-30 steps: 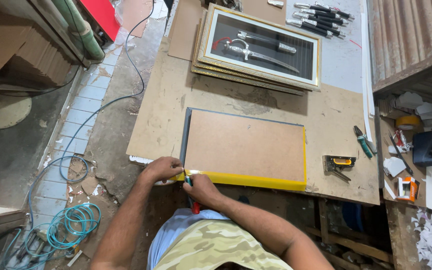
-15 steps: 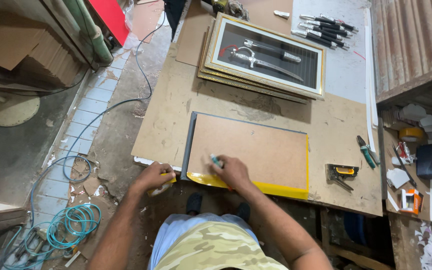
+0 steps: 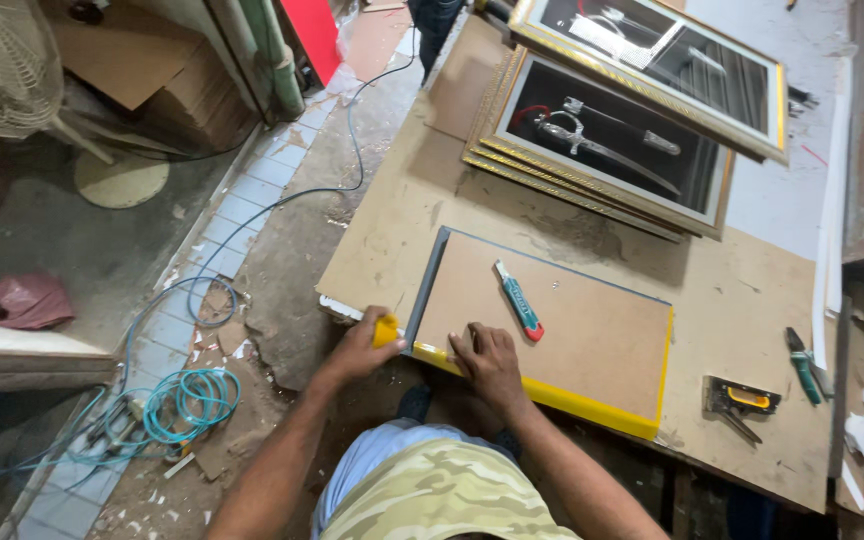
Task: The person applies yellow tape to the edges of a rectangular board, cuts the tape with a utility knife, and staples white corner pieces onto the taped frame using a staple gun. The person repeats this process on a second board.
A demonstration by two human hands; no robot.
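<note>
On the surface: backing board (image 3: 572,330) face-up in a yellow frame (image 3: 562,398).
Left hand (image 3: 357,350): pinching yellow tape (image 3: 385,330) at the frame's near-left corner.
Right hand (image 3: 489,362): flat, fingers spread, pressing the board's near edge.
Utility knife (image 3: 519,300): loose, mid-board.
Handling: stiff, light, probably slippery; grip the frame edges.

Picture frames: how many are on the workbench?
3: a yellow-edged frame face down under both hands, and two gold frames stacked at the far end. More may be hidden beneath.

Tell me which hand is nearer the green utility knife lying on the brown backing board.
Right. The right hand rests flat on the backing board, just below the utility knife. The left hand is farther off, gripping the frame's yellow corner at the board's left edge.
</note>
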